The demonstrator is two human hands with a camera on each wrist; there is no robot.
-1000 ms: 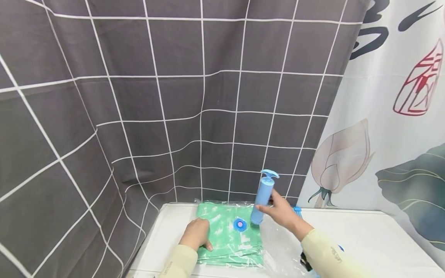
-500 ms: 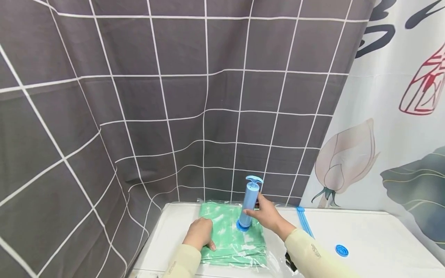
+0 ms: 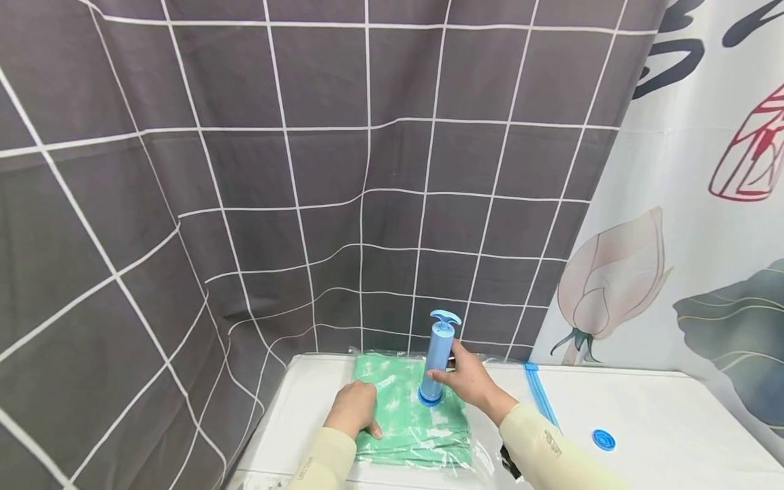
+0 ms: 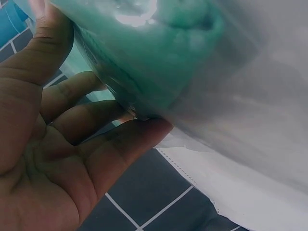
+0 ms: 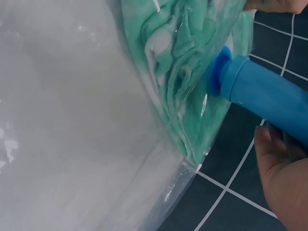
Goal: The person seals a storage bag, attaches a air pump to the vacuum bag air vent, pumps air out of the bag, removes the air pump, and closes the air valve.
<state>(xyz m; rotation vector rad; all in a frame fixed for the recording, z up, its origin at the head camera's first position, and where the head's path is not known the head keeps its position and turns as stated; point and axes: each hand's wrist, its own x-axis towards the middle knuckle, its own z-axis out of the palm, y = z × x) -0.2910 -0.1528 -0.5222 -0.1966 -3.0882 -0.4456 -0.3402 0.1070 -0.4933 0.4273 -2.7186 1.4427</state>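
Two curtains behind everything: grey curtain (image 3: pixel 245 170) with a white grid across the left and middle, white curtain (image 3: pixel 692 204) printed with a lotus bud and dark leaves on the right. Below them, white table (image 3: pixel 643 422), running from the middle of the head view off to the right edge.

On the table's left part, clear vacuum bag (image 3: pixel 484 463), lying flat, with its blue zip strip (image 3: pixel 540 398) angled along the right side. Inside the bag, folded green cloth (image 3: pixel 398 408) with pale blotches, pressed tight against the plastic in both wrist views.

Upright on the bag over the cloth, blue hand pump (image 3: pixel 438 361), its flared foot seated on the bag's surface, its T-shaped handle at the top, pushed down close to the barrel. Well apart to the right on the bare table, small blue round cap (image 3: pixel 603 439).

Right hand (image 3: pixel 468 381) curled around the pump barrel at mid-height, thumb toward the camera, fingers wrapped behind. Left hand (image 3: pixel 353 408) palm-down on the bag's near left part, fingers fairly straight and spread, pressing on the cloth through the plastic, gripping nothing. Pale yellow sleeves on both forearms.
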